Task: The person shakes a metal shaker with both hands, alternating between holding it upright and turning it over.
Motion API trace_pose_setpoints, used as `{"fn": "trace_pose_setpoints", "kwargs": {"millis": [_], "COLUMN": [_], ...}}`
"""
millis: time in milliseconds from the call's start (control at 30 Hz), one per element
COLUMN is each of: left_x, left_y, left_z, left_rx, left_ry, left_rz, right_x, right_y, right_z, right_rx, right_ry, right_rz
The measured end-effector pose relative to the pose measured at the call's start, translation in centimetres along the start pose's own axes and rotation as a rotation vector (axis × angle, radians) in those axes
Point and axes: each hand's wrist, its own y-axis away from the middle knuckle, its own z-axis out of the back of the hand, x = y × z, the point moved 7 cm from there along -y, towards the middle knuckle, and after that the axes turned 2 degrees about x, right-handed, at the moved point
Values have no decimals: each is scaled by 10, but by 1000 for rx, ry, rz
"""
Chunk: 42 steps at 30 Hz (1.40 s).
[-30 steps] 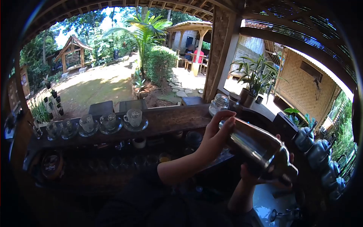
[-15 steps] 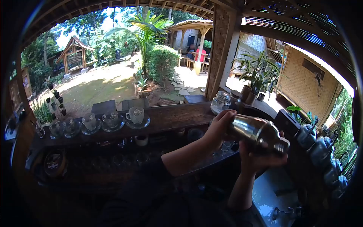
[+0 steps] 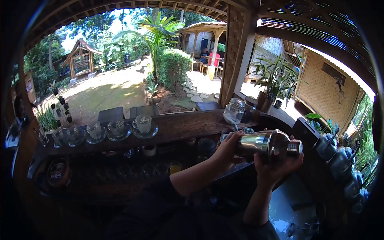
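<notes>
A metal cocktail shaker [image 3: 264, 145] lies almost level in the air above the counter, its narrow cap pointing right. My left hand [image 3: 229, 149] is wrapped round its wide base end. Under the shoulder and cap end, my right hand [image 3: 278, 166] grips it from below, with some of its fingers hidden. Just behind the shaker, a glass jar [image 3: 234, 111] with pale contents stands on the wooden counter [image 3: 184, 125]. Beside that jar is a darker lidded jar [image 3: 250, 108].
Several glass cups stand along the counter at the left, among them a cup on a saucer [image 3: 143, 125]. Metal kettles [image 3: 343, 159] line the right side. A sink [image 3: 286, 208] lies below right. A potted plant [image 3: 272, 80] stands behind the jars. More glasses fill a lower shelf.
The shaker has shifted slightly left and tipped closer to level, its cap end rising. Both hands have moved along with it and keep their hold.
</notes>
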Motion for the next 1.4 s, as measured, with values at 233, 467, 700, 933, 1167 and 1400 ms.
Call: {"fn": "trace_pose_setpoints", "kwargs": {"millis": [233, 467, 700, 933, 1167, 1400], "left_x": [-51, -31, -56, -53, -52, -102], "left_y": [25, -13, -7, 14, -18, 64], "left_z": [-50, -4, -17, -14, 30, -26], "left_rx": [242, -60, 8, -25, -153, 311], "left_ry": [-143, -82, -145, -187, -83, -271], "left_rz": [-506, -287, -516, -650, -331, -861], "right_x": [14, 12, 7, 38, 6, 28], "right_y": [16, 3, 7, -5, 5, 3], "right_z": [-2, -1, -15, -9, -45, -53], "right_rx": [-119, -154, -24, 136, -43, -142], "right_ry": [21, 37, -86, 9, 212, -53], "right_rz": [238, 312, 274, 290, 100, 216]}}
